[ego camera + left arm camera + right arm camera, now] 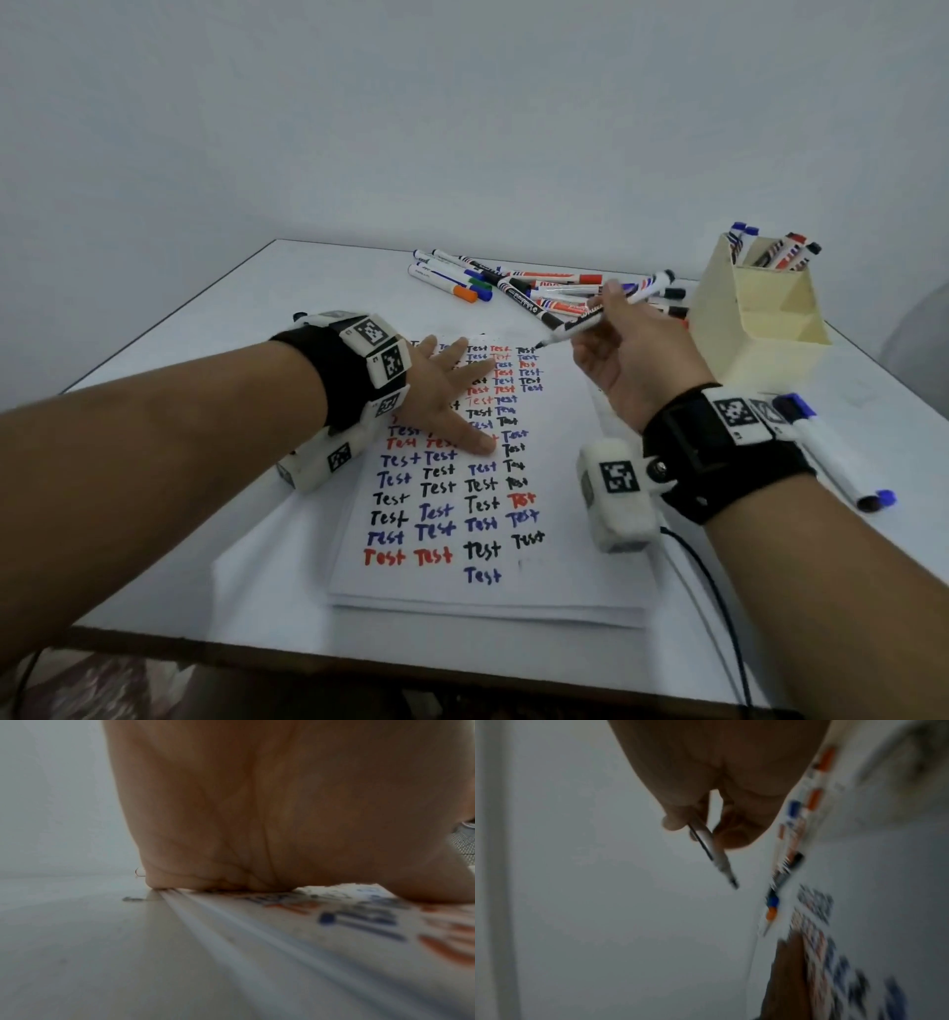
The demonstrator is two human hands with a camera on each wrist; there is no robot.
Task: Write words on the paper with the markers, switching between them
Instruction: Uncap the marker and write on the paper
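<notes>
Head view: right hand (634, 360) holds a black marker (606, 311) w/ cap off, fingers pinching the barrel near mid-length, nib pointing down-left and hovering just above the top right of the paper (488, 586), not touching. Left hand (441, 390) lies flat on the sheet's upper left, fingers spread, pinning it to the table (215, 360). Right wrist view confirms thumb & fingertips (671, 822) round the marker (713, 850); blurred otherwise.

Handling, as judged: marker is light, stiff, smooth plastic, so prob. slippery if gripped far back. Better to pinch closer to the nib for control. Paper is thin, floppy, slides easily on the stack under it, so keep the flat palm on. Spare markers (513, 282) lie loose beyond the sheet, more in the holder (755, 308), one by the right wrist (832, 457).
</notes>
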